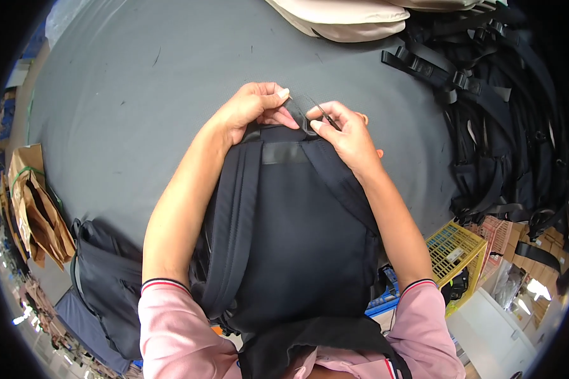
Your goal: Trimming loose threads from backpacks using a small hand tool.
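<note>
The person's left hand [259, 107] has thumb and forefinger together at the top end of a black backpack [310, 234]; I can't tell what is between them. Just beside it, the right hand [348, 131] has its fingers clamped on a slim dark tool [328, 119]. The backpack lies straps-up between both forearms, over the grey table [139, 114].

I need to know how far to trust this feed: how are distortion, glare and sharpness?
Head view: the rim fades to black and the outer edge of the table bends; head view: left hand and right hand look fairly sharp; head view: white glare near the cartons, lower right.
</note>
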A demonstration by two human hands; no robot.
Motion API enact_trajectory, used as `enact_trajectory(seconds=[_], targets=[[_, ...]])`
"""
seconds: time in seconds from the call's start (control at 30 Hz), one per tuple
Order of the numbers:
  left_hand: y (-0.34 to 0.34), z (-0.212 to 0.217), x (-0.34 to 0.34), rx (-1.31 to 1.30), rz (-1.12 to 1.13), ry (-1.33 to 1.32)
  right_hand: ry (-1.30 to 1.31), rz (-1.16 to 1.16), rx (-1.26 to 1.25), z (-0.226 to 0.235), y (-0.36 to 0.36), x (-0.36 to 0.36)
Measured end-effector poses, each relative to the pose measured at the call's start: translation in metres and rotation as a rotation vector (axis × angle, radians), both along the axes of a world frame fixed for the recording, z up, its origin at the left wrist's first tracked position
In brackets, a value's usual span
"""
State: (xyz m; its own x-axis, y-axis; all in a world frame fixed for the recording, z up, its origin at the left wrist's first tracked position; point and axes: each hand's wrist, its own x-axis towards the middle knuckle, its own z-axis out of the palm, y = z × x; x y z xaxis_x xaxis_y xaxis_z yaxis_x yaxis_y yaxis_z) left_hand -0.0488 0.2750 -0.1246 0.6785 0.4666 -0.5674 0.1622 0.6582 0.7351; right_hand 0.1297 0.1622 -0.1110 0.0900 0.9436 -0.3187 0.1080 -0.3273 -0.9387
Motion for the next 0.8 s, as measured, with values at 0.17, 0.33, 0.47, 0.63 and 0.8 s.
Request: enact_trajectory(seconds=[0.17,0.33,0.47,0.63,0.8], targets=[[-0.002,-0.004,-0.006,0.032,0.014,-0.012,-0.56,0.123,0.263,0.031,-0.005,0.006],[-0.006,-0.002,-0.003,0.116,0.02,-0.016,-0.882,0.378,0.435,0.039,0.01,0.02],[-0.005,-0.003,-0.003,0.078,0.02,-0.017,-1.001,0.472,0.484,0.048,0.018,0.019],[-0.004,-0.001,-0.004,0.072,0.056,-0.025,-0.88,0.399,0.506,0.042,0.013,0.022],[-0.007,-0.001,-0.001,0.043,0.238,-0.062,-0.372,0.092,0.382,0.013,0.029,0.017]])
